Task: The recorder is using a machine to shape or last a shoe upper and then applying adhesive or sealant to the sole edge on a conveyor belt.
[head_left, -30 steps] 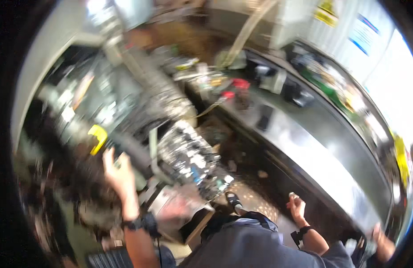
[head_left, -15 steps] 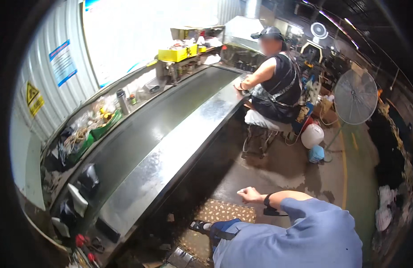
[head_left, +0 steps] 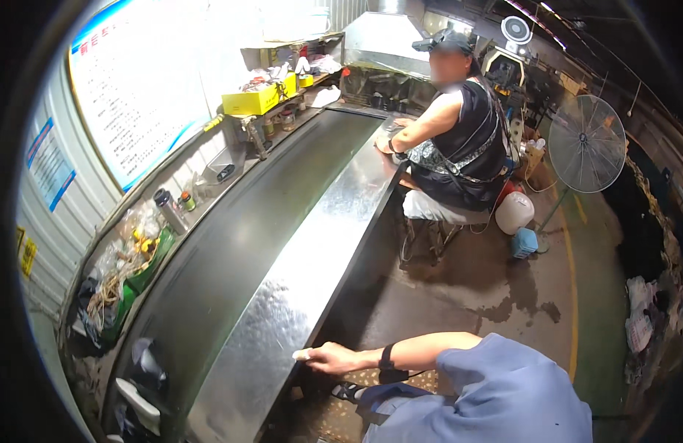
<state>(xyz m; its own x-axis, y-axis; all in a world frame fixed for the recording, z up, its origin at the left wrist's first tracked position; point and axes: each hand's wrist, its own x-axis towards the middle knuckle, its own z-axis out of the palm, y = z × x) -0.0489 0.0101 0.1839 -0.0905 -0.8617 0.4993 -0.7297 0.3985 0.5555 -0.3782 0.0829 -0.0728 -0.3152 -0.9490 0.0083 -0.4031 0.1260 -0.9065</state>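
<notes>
Holds the right hand [head_left: 333, 359], white at the tip, at the edge of a long metal bench [head_left: 290, 280]; shares that bench with a co-worker [head_left: 443, 114] in a dark sleeveless top [head_left: 479, 177], seated farther along between a yellow box [head_left: 251, 103] and a tall standing fan [head_left: 589, 148].

the long bench [head_left: 260, 347] has a shiny, scuffed metal front.
</notes>
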